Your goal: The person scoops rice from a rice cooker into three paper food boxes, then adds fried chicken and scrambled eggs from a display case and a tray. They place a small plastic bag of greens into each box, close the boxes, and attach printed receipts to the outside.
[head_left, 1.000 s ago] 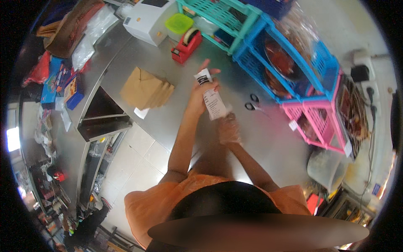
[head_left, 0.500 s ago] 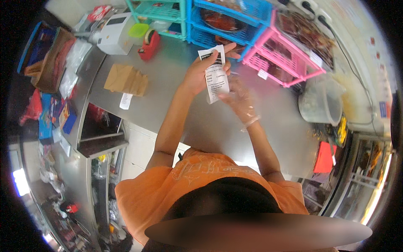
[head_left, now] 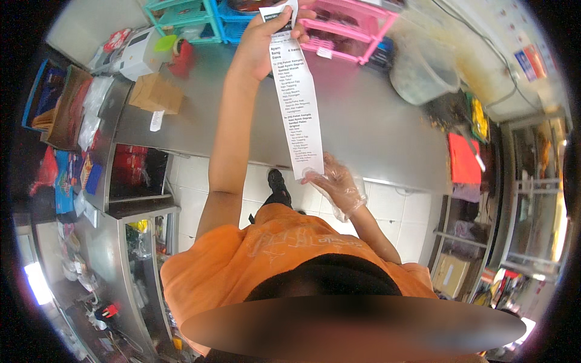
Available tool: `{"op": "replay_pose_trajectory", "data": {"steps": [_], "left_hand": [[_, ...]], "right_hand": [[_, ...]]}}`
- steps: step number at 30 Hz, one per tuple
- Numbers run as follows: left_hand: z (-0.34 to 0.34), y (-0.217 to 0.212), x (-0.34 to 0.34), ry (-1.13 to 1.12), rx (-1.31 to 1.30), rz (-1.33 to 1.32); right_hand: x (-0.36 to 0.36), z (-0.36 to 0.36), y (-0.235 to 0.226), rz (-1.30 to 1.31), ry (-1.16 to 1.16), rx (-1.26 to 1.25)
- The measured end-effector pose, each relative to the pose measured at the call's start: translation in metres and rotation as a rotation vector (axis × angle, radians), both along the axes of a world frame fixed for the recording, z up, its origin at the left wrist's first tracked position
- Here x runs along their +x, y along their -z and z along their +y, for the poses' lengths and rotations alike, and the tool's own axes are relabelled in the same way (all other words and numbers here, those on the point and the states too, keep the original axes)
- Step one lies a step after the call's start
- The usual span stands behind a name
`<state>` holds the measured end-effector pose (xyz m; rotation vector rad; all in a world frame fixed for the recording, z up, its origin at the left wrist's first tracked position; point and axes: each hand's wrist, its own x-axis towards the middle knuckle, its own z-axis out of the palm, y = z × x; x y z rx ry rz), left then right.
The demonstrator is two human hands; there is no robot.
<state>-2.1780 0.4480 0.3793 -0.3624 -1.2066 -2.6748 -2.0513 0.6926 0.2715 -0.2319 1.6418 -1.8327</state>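
A long white printed receipt (head_left: 295, 91) is stretched between my two hands, over the steel counter and its near edge. My left hand (head_left: 260, 45) is bare and pinches the top end, thumb across the paper. Its other fingers spread out behind, near the pink rack. My right hand (head_left: 336, 184) wears a clear plastic glove and pinches the bottom end, close to my body. The paper hangs nearly straight, tilted slightly, with its printed side up.
On the steel counter (head_left: 200, 115) stand a brown paper package (head_left: 156, 95) with a paper slip, a red tape dispenser (head_left: 182, 55) and a white printer (head_left: 142, 54). A pink rack (head_left: 348, 27) and a clear bucket (head_left: 423, 72) line the back; a red pad (head_left: 464, 158) lies right.
The receipt, folded short before, is now pulled out long. My right hand has drawn back toward my body, while my left has moved away and a little left. The view has shifted.
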Motion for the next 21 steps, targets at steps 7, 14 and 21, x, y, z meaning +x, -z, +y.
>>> {"op": "replay_pose_trajectory", "data": {"steps": [7, 14, 21], "left_hand": [[0.113, -0.012, 0.014, 0.51, 0.066, 0.176], [0.275, -0.017, 0.01, 0.782, 0.265, 0.019], [0.419, 0.043, 0.023, 0.959, 0.128, -0.15]], "right_hand": [[0.085, 0.101, -0.016, -0.043, 0.235, -0.143], [0.13, 0.178, -0.014, 0.111, 0.554, -0.185], [0.133, 0.252, 0.009, 0.104, 0.792, -0.129]]}}
